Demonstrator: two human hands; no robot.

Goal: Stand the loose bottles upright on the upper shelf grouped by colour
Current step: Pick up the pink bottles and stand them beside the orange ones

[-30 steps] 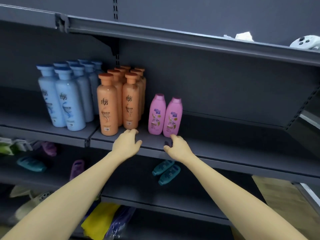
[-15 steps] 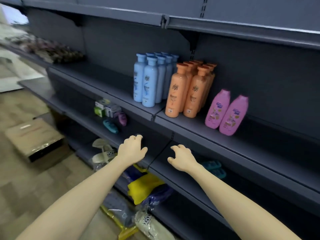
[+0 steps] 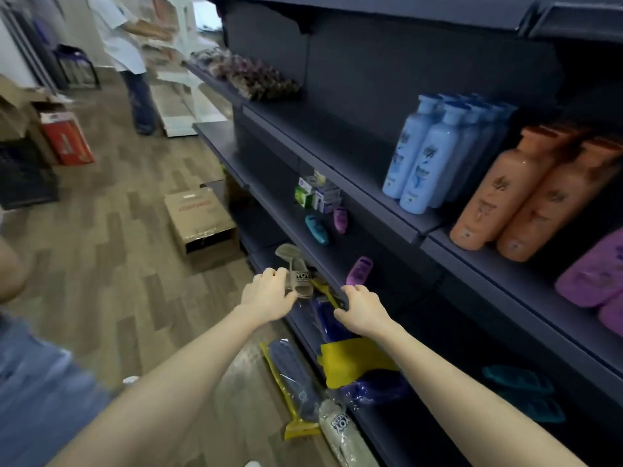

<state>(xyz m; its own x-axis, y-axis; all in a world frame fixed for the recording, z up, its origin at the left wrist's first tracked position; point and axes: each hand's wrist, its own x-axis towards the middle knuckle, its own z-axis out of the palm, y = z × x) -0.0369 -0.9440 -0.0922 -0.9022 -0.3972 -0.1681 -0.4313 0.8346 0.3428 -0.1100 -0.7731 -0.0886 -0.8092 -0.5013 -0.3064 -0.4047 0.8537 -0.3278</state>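
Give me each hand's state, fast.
Left hand: loosely curled, holding nothing.
Right hand: curled at the shelf edge; grip cannot be told.

The dark grey metal upper shelf (image 3: 337,146) carries upright light blue plastic bottles (image 3: 418,163), orange plastic bottles (image 3: 505,197) just beside them, then purple-pink plastic bottles (image 3: 593,278). On the dark grey lower shelf (image 3: 259,170) lie small green and white cartons (image 3: 317,195), a teal plastic bottle (image 3: 316,229) and purple plastic bottles (image 3: 360,271). A brown cardboard box (image 3: 202,220) sits on the wood-pattern floor (image 3: 101,247)

pink bottles (image 3: 593,278) getting clipped by right edge, count unclear. rear blue bottles (image 3: 480,136) hiding behind front 2. labels on orange bottles (image 3: 526,200) blurring out. right hand (image 3: 360,315) overlapping lower shelf lip (image 3: 266,205), gripping or not, can't tell.
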